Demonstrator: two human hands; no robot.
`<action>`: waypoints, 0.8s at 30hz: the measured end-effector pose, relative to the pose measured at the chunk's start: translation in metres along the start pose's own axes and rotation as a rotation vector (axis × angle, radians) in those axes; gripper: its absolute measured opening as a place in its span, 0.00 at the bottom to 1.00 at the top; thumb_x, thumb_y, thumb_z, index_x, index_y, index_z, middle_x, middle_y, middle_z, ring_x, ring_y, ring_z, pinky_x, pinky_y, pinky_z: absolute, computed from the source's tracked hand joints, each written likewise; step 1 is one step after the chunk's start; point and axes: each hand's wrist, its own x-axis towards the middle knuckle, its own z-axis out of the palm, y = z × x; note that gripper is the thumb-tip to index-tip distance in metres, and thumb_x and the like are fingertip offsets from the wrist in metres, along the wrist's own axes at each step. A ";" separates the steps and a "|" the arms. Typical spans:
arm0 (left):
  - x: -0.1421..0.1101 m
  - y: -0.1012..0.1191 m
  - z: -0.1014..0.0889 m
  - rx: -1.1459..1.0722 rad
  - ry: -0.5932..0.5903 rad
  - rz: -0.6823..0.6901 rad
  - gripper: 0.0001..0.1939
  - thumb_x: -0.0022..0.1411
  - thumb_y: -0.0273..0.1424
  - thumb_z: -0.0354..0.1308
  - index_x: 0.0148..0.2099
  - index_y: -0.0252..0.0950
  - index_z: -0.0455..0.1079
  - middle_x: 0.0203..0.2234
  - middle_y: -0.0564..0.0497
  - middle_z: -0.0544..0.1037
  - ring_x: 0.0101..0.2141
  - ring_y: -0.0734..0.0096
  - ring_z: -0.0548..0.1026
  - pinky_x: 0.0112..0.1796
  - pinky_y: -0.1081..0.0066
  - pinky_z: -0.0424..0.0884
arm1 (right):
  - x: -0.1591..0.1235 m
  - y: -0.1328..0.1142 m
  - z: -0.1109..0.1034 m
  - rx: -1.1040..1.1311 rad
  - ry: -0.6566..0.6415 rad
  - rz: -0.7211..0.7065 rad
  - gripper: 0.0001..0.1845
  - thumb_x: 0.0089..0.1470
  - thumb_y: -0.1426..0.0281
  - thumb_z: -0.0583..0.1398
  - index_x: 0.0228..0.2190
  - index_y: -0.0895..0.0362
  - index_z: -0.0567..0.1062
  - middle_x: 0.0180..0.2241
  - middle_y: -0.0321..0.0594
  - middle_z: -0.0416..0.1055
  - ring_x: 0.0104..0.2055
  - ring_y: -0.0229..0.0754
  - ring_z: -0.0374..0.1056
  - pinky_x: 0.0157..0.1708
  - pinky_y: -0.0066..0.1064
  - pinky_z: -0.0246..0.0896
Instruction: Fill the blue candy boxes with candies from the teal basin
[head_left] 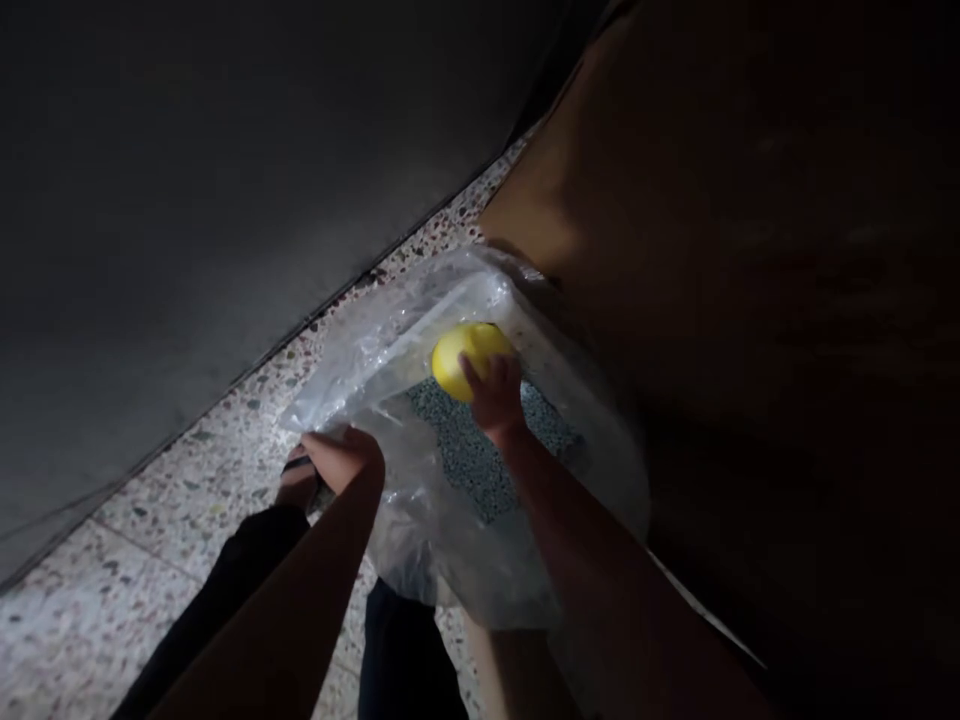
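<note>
A clear plastic bag (405, 330) stands wide at the top, its folds catching the light. Blue-grey pellets (480, 460) lie inside it. At the bag's left edge my left hand (343, 455) is closed on the plastic, with the fingertips partly hidden. My right hand (496, 395) reaches into the bag and grips a smooth, rounded yellow bowl-like thing (457, 360), thumb and fingers on its near side. This yellow thing is above the far part of the pellets; whether it holds any cannot be seen.
Speckled terrazzo floor (142, 560) runs along the left, up to a dark flat panel (187, 200). A large brown surface (540, 210), mostly in shadow, borders the bag on the right. My foot (298, 480) and dark-trousered leg (409, 660) are close to the bag.
</note>
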 end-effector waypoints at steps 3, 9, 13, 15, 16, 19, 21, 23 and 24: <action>-0.001 0.000 0.004 0.019 0.031 -0.010 0.21 0.56 0.22 0.60 0.50 0.41 0.58 0.48 0.42 0.73 0.54 0.49 0.75 0.57 0.51 0.72 | -0.021 0.002 0.020 -0.039 -0.105 0.010 0.41 0.59 0.75 0.61 0.71 0.51 0.58 0.64 0.54 0.55 0.66 0.67 0.47 0.65 0.63 0.45; -0.002 -0.003 0.007 0.047 0.056 0.013 0.21 0.56 0.22 0.59 0.50 0.39 0.58 0.47 0.41 0.72 0.52 0.51 0.76 0.56 0.50 0.73 | -0.063 0.011 0.020 -0.064 -0.322 -0.014 0.39 0.59 0.76 0.60 0.69 0.47 0.62 0.60 0.56 0.62 0.61 0.64 0.56 0.57 0.56 0.55; -0.003 -0.001 0.007 0.049 0.057 0.017 0.20 0.56 0.21 0.58 0.49 0.38 0.59 0.46 0.41 0.72 0.52 0.49 0.77 0.56 0.50 0.73 | -0.120 0.018 -0.004 -0.038 -0.439 -0.040 0.38 0.55 0.76 0.61 0.65 0.42 0.68 0.52 0.50 0.70 0.52 0.54 0.64 0.50 0.44 0.61; -0.004 0.001 0.006 0.049 0.052 0.012 0.21 0.55 0.21 0.59 0.49 0.38 0.59 0.46 0.41 0.72 0.53 0.48 0.76 0.58 0.49 0.72 | -0.151 0.025 -0.019 -0.024 -0.467 -0.026 0.42 0.48 0.75 0.64 0.64 0.43 0.70 0.51 0.48 0.71 0.51 0.53 0.65 0.50 0.42 0.61; -0.004 0.003 0.005 0.049 0.050 0.008 0.22 0.55 0.20 0.59 0.50 0.38 0.59 0.47 0.41 0.72 0.54 0.48 0.75 0.59 0.49 0.71 | -0.164 0.030 -0.026 -0.024 -0.460 0.005 0.44 0.45 0.75 0.65 0.64 0.46 0.70 0.51 0.49 0.71 0.51 0.54 0.65 0.51 0.42 0.62; -0.005 0.004 0.004 0.052 0.046 -0.008 0.24 0.54 0.19 0.59 0.51 0.39 0.58 0.50 0.41 0.72 0.57 0.49 0.73 0.61 0.49 0.69 | -0.186 0.045 -0.041 -0.067 -0.329 0.210 0.46 0.46 0.75 0.63 0.67 0.61 0.63 0.58 0.61 0.66 0.58 0.63 0.62 0.57 0.50 0.59; -0.005 0.004 0.004 0.051 0.041 -0.017 0.24 0.54 0.19 0.59 0.51 0.39 0.58 0.49 0.42 0.72 0.56 0.50 0.73 0.61 0.50 0.70 | -0.186 0.052 -0.040 -0.100 -0.203 0.374 0.45 0.52 0.75 0.60 0.69 0.67 0.56 0.63 0.69 0.59 0.62 0.69 0.57 0.60 0.57 0.56; -0.005 0.002 0.004 0.042 0.034 -0.019 0.23 0.55 0.19 0.58 0.51 0.39 0.58 0.50 0.42 0.71 0.56 0.50 0.73 0.61 0.51 0.70 | -0.179 0.052 -0.028 -0.107 -0.111 0.489 0.43 0.55 0.74 0.59 0.69 0.68 0.53 0.66 0.72 0.54 0.65 0.73 0.53 0.62 0.60 0.52; -0.005 0.002 0.004 0.033 0.029 -0.019 0.23 0.56 0.20 0.58 0.51 0.39 0.58 0.50 0.42 0.71 0.56 0.51 0.73 0.61 0.52 0.69 | -0.175 0.049 -0.018 -0.097 -0.087 0.518 0.43 0.57 0.73 0.59 0.69 0.67 0.52 0.66 0.71 0.53 0.66 0.73 0.53 0.63 0.60 0.51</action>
